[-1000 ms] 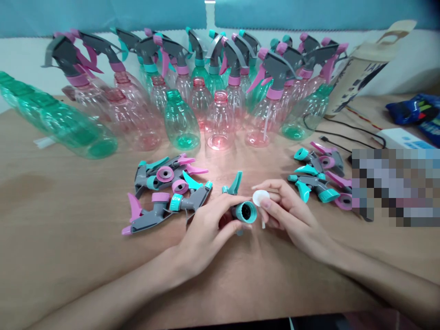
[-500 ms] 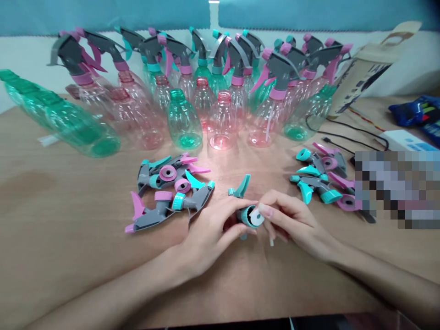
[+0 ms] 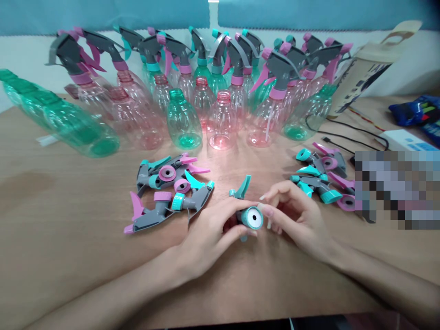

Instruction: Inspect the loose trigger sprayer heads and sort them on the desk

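Observation:
My left hand (image 3: 220, 222) is wrapped around a teal-and-grey spray trigger head (image 3: 244, 215), its collar facing me. A white washer (image 3: 253, 217) with a dark centre hole sits flat inside the teal collar. Close by on the right is my right hand (image 3: 292, 215), thumb and forefinger slightly apart at the collar's edge. Its other fingers are curled, and a small pale sliver (image 3: 269, 224) shows beneath them; I cannot tell what it is. Loose spray trigger heads (image 3: 158, 211) in pink, teal and grey lie left of my hands, with more trigger heads (image 3: 318, 183) to the right.
Several pink and green bottles stand behind, some topped with triggers, others uncapped like the green bottle (image 3: 184, 121) and pink bottle (image 3: 222, 123). A cream tumbler (image 3: 367, 68), a black cable (image 3: 357, 133) and a blue packet (image 3: 414, 114) are at the right.
The white washer, earlier tilted at the collar's mouth under my right fingers, now lies flat inside it. My right fingers have drawn slightly away from the washer.

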The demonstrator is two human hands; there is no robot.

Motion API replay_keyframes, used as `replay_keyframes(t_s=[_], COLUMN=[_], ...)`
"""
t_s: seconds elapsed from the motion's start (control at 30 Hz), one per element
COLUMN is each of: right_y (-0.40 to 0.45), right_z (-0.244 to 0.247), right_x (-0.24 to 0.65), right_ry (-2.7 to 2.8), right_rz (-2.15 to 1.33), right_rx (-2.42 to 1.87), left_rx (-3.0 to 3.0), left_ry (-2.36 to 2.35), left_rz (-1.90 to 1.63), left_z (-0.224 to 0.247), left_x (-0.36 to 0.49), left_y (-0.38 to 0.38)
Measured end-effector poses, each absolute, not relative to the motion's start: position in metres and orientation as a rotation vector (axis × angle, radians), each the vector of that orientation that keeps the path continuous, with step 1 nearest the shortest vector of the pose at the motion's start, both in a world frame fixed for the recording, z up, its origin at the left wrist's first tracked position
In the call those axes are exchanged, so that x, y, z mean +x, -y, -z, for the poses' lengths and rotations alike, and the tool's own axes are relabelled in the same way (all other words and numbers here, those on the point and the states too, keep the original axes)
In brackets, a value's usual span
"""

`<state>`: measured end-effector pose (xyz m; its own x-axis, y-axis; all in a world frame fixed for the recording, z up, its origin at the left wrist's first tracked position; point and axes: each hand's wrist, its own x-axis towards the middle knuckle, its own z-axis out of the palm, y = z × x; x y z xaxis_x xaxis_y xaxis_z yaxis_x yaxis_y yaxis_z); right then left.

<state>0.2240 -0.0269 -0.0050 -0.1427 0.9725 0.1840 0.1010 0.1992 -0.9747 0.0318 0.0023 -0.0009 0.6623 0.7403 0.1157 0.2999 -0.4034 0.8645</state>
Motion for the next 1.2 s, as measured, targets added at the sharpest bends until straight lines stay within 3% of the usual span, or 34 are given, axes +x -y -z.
replay_keyframes(t_s=[0.43,0.83,1.2], right_y=[0.027,0.026,0.019], right_z=[0.013,0.010,-0.013], right_x=[0.232,0.231,0.240], right_ry=[1.919,1.998,2.185], right_rz=[-0.648,-0.559,-0.684], right_rx=[-0.936,-0.934,-1.033], left_rx=[2.003,2.132,2.235], left_ry=[-0.801,-0.775,-0.747], left_rz=[-0.639,-0.636,-0.638], left_z=[0.002,0.004,0.005], left_x=[0.031,0.030,0.030], left_y=[-0.002,-0.002,-0.002])
